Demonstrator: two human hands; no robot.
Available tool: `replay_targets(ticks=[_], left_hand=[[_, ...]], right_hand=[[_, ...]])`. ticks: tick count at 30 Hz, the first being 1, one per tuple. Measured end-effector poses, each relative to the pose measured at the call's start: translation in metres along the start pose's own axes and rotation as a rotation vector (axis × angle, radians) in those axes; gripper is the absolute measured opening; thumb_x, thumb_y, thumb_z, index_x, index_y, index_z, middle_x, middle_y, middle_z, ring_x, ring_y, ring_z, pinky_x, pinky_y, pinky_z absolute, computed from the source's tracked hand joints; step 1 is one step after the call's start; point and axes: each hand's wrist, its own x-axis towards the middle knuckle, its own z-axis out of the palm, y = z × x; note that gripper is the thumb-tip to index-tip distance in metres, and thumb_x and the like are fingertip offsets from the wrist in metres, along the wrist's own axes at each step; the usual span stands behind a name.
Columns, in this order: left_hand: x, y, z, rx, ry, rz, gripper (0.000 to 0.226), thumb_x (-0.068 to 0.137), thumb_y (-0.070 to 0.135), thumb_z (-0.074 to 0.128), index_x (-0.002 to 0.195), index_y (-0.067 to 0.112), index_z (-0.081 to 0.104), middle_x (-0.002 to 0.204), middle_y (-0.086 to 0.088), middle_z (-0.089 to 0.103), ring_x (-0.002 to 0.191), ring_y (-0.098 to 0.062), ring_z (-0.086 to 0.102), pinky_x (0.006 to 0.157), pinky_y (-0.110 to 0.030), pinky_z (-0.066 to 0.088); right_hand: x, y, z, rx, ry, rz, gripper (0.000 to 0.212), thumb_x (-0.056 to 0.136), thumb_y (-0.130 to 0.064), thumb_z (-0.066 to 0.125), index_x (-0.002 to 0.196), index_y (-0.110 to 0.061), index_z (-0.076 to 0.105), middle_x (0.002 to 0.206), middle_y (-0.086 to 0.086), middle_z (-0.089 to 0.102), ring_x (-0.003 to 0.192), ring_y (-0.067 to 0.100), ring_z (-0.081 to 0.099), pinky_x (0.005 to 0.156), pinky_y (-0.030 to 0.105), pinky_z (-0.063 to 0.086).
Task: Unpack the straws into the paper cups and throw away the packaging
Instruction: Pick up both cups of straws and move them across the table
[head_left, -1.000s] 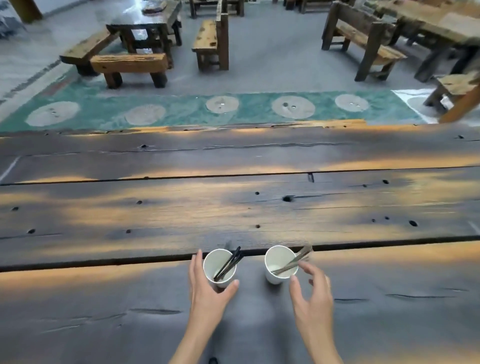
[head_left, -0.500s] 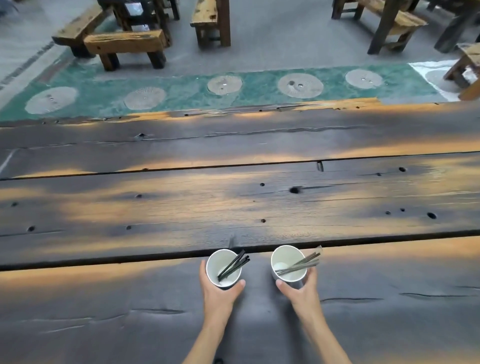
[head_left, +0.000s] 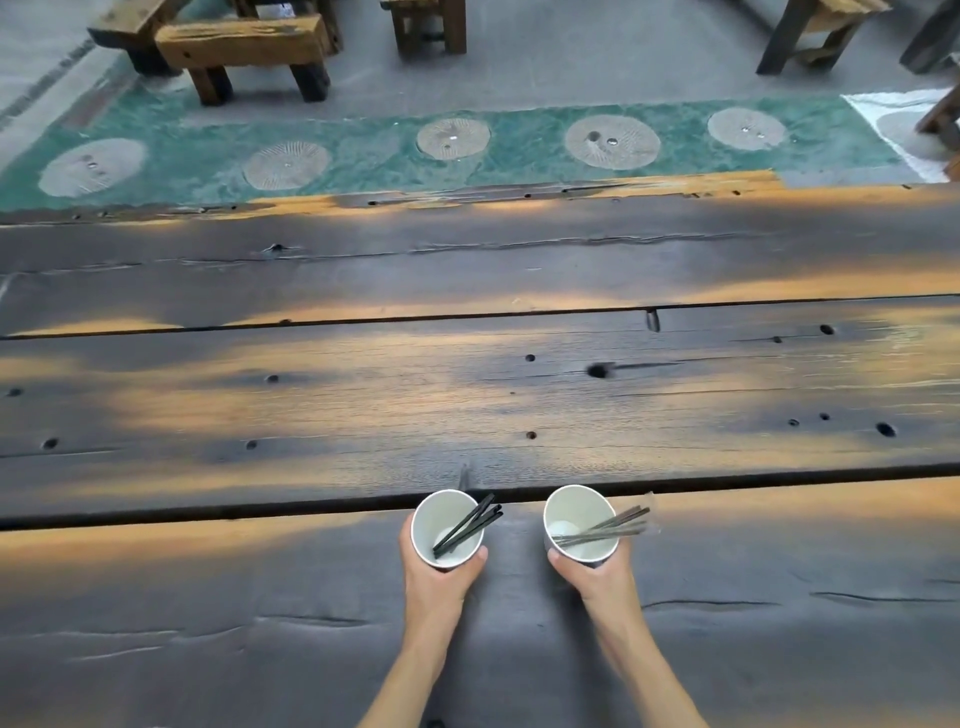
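Two white paper cups stand side by side on the dark plank table (head_left: 467, 395), near its front. The left cup (head_left: 441, 522) holds black straws (head_left: 470, 522) that lean to the right over its rim. My left hand (head_left: 439, 577) is wrapped around this cup from the near side. The right cup (head_left: 574, 514) holds greyish straws (head_left: 605, 525) that seem to sit in clear packaging, sticking out to the right. My right hand (head_left: 597, 574) grips that cup from the near side.
A dark gap between planks (head_left: 260, 512) runs just behind the cups. Beyond the table's far edge lies a green floor strip with round stone discs (head_left: 452, 137). Wooden benches (head_left: 244, 49) and stools stand further back on the grey floor.
Both hands went from open and hovering beside the cups to closed around them. The camera has tilted further down and moved nearer.
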Motion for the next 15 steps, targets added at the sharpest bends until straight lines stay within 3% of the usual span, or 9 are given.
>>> replay_targets(ticks=[7,11,15], left_hand=[[0.024,0.024,0.004,-0.01,0.015,0.042,0.078,0.066,0.004,0.086,0.129,0.026,0.045,0.123,0.009,0.062,0.108,0.002,0.059,0.091,-0.02,0.044],[0.057,0.047,0.012,-0.035,0.031,0.077,0.074,0.066,0.004,0.086,0.126,0.024,0.048,0.119,0.008,0.064,0.106,0.0,0.061,0.085,-0.015,0.045],[0.101,0.077,0.021,-0.062,0.041,0.125,0.071,0.067,0.003,0.085,0.124,0.022,0.048,0.115,0.01,0.064,0.102,0.002,0.062,0.078,-0.009,0.047]], right_hand=[[0.024,-0.026,0.013,0.017,0.006,-0.094,0.075,0.068,-0.004,0.086,0.129,-0.025,0.047,0.118,-0.006,0.067,0.109,0.01,0.064,0.098,0.033,0.048],[0.053,-0.052,0.028,-0.003,-0.023,-0.144,0.073,0.065,-0.012,0.086,0.127,-0.023,0.049,0.118,-0.001,0.069,0.11,0.017,0.065,0.1,0.043,0.051],[0.094,-0.086,0.045,-0.005,-0.029,-0.194,0.073,0.067,-0.009,0.085,0.127,-0.026,0.047,0.114,-0.007,0.07,0.106,0.01,0.066,0.096,0.033,0.05]])
